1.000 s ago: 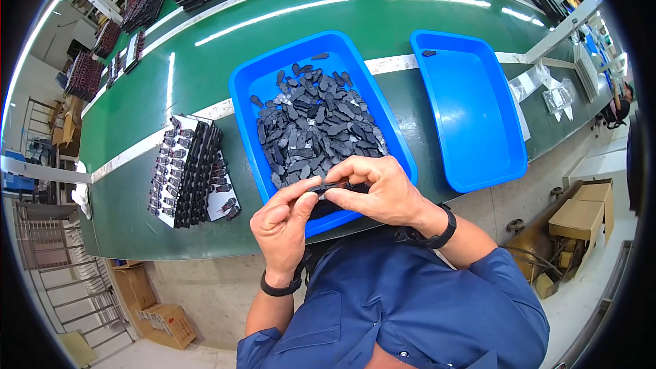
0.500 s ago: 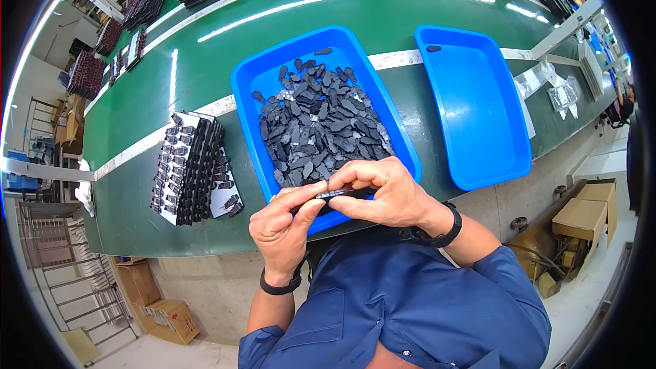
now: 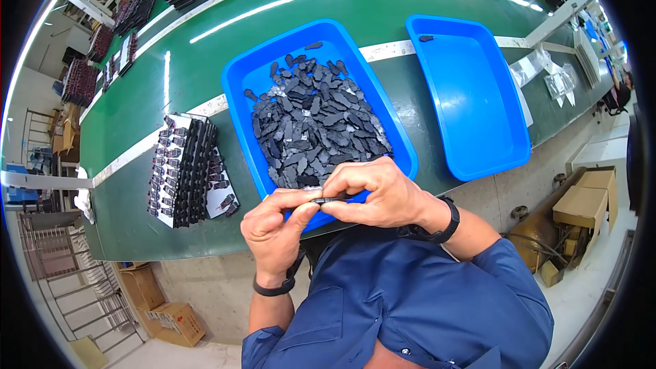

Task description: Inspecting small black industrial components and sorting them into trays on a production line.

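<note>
Pinched between both hands is a small flat black part, held edge-on over the near rim of a blue tray. My left hand grips its left end with thumb and forefinger. At the other end, the thumb and fingers of my right hand close on it. Fingers cover much of the part, so its exact kind does not show. Under and beyond the hands, the tray holds a heap of small black flat pieces with notched outlines.
Right of the heap stands a second blue tray with one black piece at its far end. To the left, black racks of small wired parts rest on the green table. Cardboard boxes lie on the floor.
The view has shifted slightly, so trays and hands sit a little further left. Both hands keep their pinch on the black part, with the fingertips drawn closer together.
</note>
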The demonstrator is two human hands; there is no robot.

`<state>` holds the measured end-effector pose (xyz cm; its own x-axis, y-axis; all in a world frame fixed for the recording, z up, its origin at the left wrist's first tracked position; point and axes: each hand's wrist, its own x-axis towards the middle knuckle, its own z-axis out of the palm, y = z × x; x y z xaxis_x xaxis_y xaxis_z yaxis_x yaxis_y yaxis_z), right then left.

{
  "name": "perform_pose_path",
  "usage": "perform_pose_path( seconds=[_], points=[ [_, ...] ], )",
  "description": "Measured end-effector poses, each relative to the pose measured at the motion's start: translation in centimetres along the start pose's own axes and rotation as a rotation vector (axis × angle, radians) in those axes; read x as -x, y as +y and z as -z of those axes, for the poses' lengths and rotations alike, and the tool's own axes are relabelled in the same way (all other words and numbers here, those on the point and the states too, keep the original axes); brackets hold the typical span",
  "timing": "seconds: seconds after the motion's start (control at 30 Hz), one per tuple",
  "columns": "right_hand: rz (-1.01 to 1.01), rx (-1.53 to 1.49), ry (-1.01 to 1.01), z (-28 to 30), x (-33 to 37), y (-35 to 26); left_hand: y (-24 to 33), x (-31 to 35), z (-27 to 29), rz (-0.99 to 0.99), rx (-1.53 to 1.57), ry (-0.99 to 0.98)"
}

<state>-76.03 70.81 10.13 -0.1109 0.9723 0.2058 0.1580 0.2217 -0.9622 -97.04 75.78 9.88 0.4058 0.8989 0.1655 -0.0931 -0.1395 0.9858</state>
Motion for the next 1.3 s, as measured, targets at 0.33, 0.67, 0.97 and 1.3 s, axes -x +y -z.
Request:
perform_pose_path(
  seconds=[0.33, 0.67, 0.97, 1.3],
  points=[
    [0.019, 0.081, 0.004, -0.3, -0.2, -0.3, -0.1, -0.8, 1.3, 0.007, -0.027, -0.137],
    [-0.184, -0.062, 0.046, -0.3, 0.1, -0.3, -0.6, -0.7, 0.6, -0.053, 0.026, -0.049],
    [-0.156, -0.176, 0.019, 0.0, 0.0, -0.2, -1.7, -0.6, 1.1, 0.371, 0.478, 0.057],
    [-0.261, -0.319, 0.073, 0.6, -0.7, -1.1, -2.8, 0.1, 0.3, 0.608, 0.963, 0.031]
  ],
)
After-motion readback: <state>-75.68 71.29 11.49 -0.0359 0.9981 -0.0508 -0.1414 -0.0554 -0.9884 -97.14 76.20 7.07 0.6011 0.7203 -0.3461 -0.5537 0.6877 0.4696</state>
